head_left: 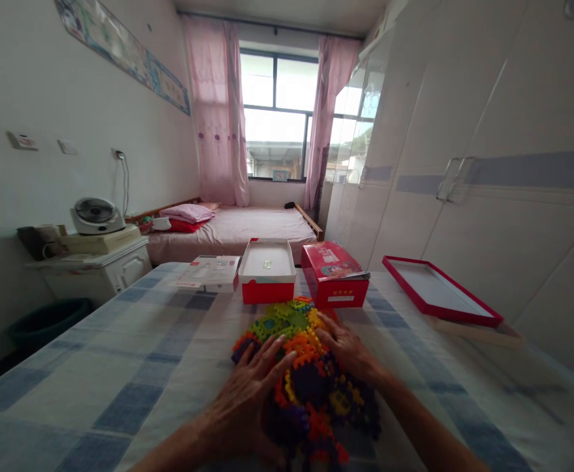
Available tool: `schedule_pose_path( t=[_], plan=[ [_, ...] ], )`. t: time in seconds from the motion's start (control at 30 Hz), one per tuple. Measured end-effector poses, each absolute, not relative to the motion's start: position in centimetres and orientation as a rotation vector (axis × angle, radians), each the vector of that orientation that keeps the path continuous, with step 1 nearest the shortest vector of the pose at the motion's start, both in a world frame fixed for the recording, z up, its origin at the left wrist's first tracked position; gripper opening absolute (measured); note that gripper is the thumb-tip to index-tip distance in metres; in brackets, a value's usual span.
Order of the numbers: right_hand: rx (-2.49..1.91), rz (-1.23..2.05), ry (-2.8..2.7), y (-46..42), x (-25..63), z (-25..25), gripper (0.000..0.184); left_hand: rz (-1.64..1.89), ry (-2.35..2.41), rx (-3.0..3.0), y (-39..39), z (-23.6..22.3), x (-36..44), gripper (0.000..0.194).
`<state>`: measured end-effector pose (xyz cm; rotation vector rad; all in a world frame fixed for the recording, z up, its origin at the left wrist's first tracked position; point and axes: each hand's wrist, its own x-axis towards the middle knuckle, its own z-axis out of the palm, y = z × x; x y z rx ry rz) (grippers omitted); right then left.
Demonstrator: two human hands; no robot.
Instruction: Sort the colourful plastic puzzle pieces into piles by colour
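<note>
A heap of colourful plastic gear pieces (311, 380) lies on the checked tablecloth in front of me, in orange, yellow, green and dark purple. My left hand (254, 387) rests over the heap's left side, its fingers stretched out and apart. On the upper right of the heap, my right hand (343, 344) touches yellow and orange pieces with its fingers extended. Neither hand grips a piece that I can make out. The palms hide some of the gears beneath them.
Behind the heap stand an open red-and-white box (267, 292) and a red printed box (336, 288). A white flat package (210, 272) lies left of them. A red-rimmed lid (444, 288) rests at the right. The checked tablecloth (134, 367) covers the table.
</note>
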<state>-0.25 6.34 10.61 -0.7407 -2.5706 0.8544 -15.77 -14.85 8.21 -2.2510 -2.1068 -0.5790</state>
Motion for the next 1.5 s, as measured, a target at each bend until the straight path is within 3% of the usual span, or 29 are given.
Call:
schedule_pose_path(
  t=[0.23,0.5,0.6,0.77,0.87,1.03,1.17,1.27,1.4,1.5],
  plan=[
    [-0.576,0.965,-2.427,3.4,-1.1,9.7,0.064,-0.6,-2.287,-2.188,-10.7,9.1,-14.6,0.108],
    [-0.669,1.147,-2.255,5.0,-2.4,11.2,0.041,-1.018,-2.351,-1.837,-8.8,10.9,-14.6,0.045],
    [-0.655,1.137,-2.27,5.7,-3.2,11.8,0.041,-1.135,-2.479,-1.661,-7.3,11.5,-15.3,0.035],
    [-0.625,0.907,-2.363,5.9,-0.9,13.0,0.047,-1.257,-2.417,-1.528,-6.9,11.7,-16.4,0.047],
    [-0.481,0.937,-2.539,5.7,3.6,12.9,0.071,-1.103,-2.34,-1.695,-9.7,11.9,-17.0,0.056],
    [-0.417,1.083,-2.731,4.6,9.5,10.9,0.101,-0.619,-2.33,-2.208,-15.2,11.1,-18.4,0.109],
    [-0.462,0.829,-2.834,3.3,9.1,8.9,0.117,-0.582,-2.272,-2.247,-15.9,8.6,-18.4,0.124],
    [-0.447,0.57,-2.845,2.8,7.4,8.3,0.116,-0.657,-2.146,-2.212,-15.1,7.4,-17.6,0.12],
    [-0.402,0.335,-2.826,2.3,6.0,9.1,0.097,-0.727,-2.107,-2.114,-14.0,7.5,-16.6,0.087],
    [-0.476,0.356,-2.777,1.9,4.9,10.0,0.089,-0.764,-2.147,-2.036,-13.2,8.3,-15.9,0.07]
  ],
)
